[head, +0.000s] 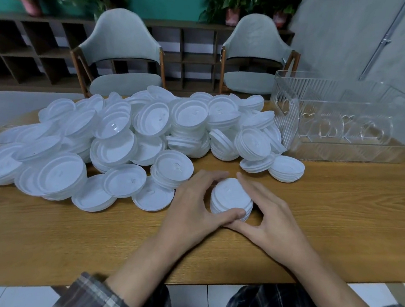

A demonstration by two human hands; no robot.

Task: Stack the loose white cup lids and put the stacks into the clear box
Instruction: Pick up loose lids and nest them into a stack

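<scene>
Stack of lids [230,195]: a short white stack, standing on the counter [339,211] just in front of the person and held between both hands.
Left hand [196,202]: its fingers curl round the stack's left and far side and its thumb closes on the near edge, so it grips the stack.
Right hand [267,216]: its fingers lie nearly straight against the stack's right side, with the thumb reaching in low beside the left thumb. It presses the stack rather than clasping it.
Loose lids [123,140]: a big, untidy heap across the left and middle of the counter. Some are already nested in short, leaning stacks, and the nearest ones lie just beside the left hand.
Clear box [285,126]: at the far right of the counter, well apart from the held stack. It looks empty, though the ribbed walls make that hard to tell.
Progress: early, judging by the size of the heap and the bare box.
Risk, squeeze: the lids are thin and springy, so uneven pressure from the two hands could pop the top ones off or skew the stack.
Risk, lift: a stack that is not fully nested may split when it is carried to the box.
Risk, heap: the left wrist could nudge the nearest lids, and the leaning stacks might slide towards the counter's edge.
Risk, box: the stack could catch the box's tall rim on the way in and spill.
</scene>
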